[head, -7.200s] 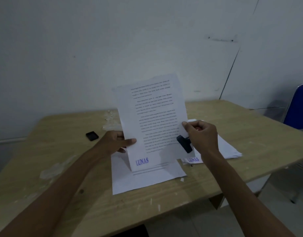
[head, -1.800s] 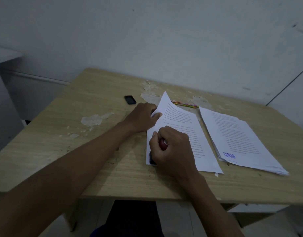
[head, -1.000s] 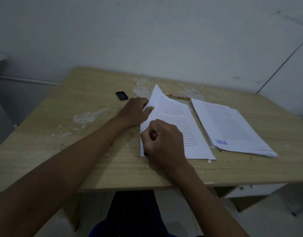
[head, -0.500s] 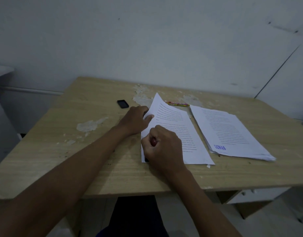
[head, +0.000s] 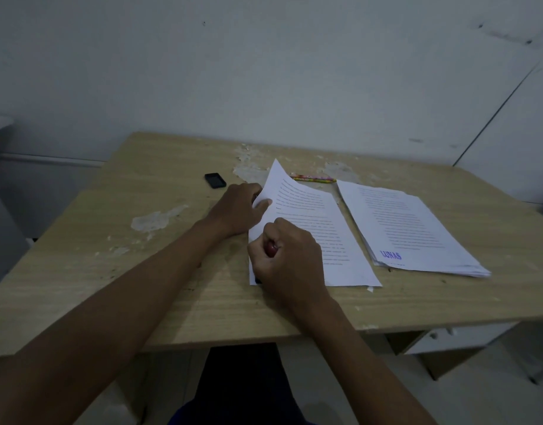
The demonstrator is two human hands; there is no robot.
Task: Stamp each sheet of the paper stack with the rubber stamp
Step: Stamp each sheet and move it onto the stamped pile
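Right hand (head: 290, 256) fisted around the rubber stamp (head: 270, 249), fingers curled tight, only a red patch of the handle showing between thumb and forefinger, and a dark bit of the base peeking out at the near left corner of the sheet (head: 319, 234). Stamp pressed down on that corner, near the desk's front edge. Left hand (head: 238, 210) resting at the sheet's left edge, thumb laid over the paper and fingers tucked behind it, pinching the far left corner so that it curls up off the wooden desk (head: 141, 271). Just to the right, slightly apart, a stack of printed sheets (head: 417, 228) lying flat, the top one marked "LUNAS" (head: 391, 255) in blue at its near left corner. Behind the papers, a coloured pencil (head: 313, 178); farther left, a small black case (head: 215, 180), well apart from both hands.
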